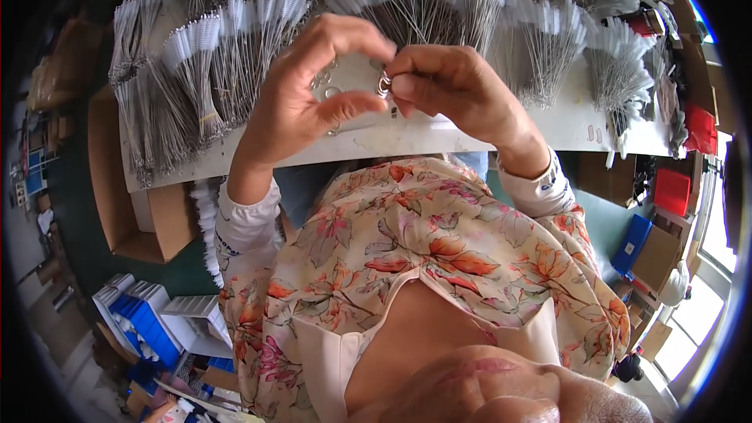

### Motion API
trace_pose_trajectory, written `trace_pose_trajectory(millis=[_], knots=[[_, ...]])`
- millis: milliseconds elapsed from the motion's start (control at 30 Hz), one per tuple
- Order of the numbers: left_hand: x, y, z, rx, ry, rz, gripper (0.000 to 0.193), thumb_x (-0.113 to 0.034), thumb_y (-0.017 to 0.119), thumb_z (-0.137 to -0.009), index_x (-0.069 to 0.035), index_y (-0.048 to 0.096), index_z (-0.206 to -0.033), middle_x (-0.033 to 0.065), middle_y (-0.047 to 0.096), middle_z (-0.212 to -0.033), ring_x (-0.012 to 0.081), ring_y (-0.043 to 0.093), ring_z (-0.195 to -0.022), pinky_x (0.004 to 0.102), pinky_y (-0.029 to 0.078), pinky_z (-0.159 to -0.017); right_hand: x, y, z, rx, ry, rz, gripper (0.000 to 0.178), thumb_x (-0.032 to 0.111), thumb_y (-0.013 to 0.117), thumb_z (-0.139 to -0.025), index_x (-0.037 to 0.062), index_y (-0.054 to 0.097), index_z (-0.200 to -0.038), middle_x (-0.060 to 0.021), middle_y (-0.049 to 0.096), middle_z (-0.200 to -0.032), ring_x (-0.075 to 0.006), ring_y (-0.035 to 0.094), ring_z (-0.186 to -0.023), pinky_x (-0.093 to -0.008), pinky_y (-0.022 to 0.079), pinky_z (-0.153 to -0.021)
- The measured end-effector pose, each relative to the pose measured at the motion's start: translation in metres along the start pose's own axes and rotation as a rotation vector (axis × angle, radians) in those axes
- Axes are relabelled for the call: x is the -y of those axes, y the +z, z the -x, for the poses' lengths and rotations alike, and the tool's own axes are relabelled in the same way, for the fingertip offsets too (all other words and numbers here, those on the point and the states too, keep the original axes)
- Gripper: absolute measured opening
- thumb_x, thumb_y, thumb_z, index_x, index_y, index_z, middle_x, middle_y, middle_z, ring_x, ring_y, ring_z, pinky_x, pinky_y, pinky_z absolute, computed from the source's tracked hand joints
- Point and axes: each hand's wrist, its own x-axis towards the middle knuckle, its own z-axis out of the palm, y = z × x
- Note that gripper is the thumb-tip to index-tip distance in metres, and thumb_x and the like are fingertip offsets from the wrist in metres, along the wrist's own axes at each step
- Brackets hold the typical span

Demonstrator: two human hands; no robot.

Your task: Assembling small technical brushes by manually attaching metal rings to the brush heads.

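Observation:
My left hand [301, 82] is raised over the near edge of the table, its thumb and forefinger curved apart with nothing between them. To its right, my right hand [462, 90] pinches a few small shiny metal rings [384, 84] between thumb and fingertips. The left fingertips come close to these rings; whether they touch is hard to tell. Through the gap of the left hand, several loose metal rings [332, 78] show on the white table [360, 141]. Bundles of thin wire brushes [207, 55] with white bristles lie beyond both hands.
More brush bundles [548, 39] spread across the far and right parts of the table. An open cardboard box [157, 223] stands on the floor at left, near white and blue crates [145, 325]. At right are red bins [672, 191] and a blue bin [631, 244].

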Motion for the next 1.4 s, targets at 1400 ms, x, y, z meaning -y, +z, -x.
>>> trace_pose_trajectory(millis=[1400], knots=[[-0.009, -0.010, 0.045, -0.059, -0.332, 0.134, 0.024, 0.011, 0.055, -0.077, 0.002, 0.064, -0.097, 0.0106, 0.059, -0.100, 0.0112, 0.061, -0.079, 0.0211, 0.054, -0.069, -0.040, 0.025, 0.002, 0.077, 0.158, -0.211, 0.021, 0.019, 0.058, -0.089, -0.0018, 0.062, -0.088, 0.0028, 0.054, -0.071, -0.0034, 0.044, -0.066, -0.0197, 0.037, -0.058]])
